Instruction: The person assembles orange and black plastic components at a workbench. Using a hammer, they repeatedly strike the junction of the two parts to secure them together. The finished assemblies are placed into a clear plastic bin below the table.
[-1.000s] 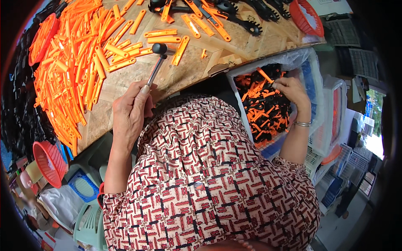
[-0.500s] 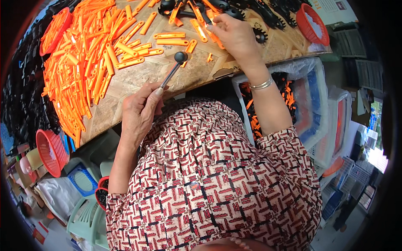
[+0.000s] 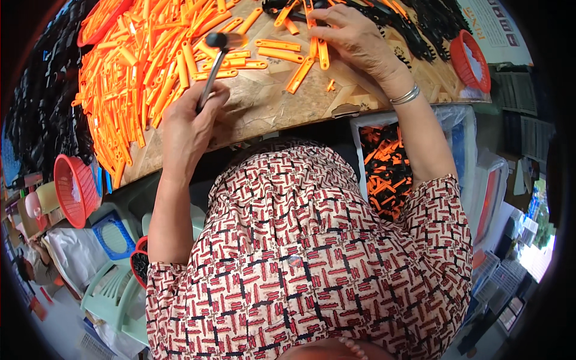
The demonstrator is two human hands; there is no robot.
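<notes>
White-edged box (image 3: 362, 163): orange, black pieces (image 3: 384, 180) | left fingers (image 3: 218, 95): gripping hammer (image 3: 216, 41) | right fingers (image 3: 327, 32): at orange strip (image 3: 313, 47), grip unclear

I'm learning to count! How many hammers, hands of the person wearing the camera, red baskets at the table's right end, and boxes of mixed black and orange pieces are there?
Hammer: 1
Left hand and right hand: 2
Red basket: 1
Box: 1
Total: 5

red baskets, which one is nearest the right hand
The rightmost red basket, at the right end of the table; the others are on the picture's left.
</notes>
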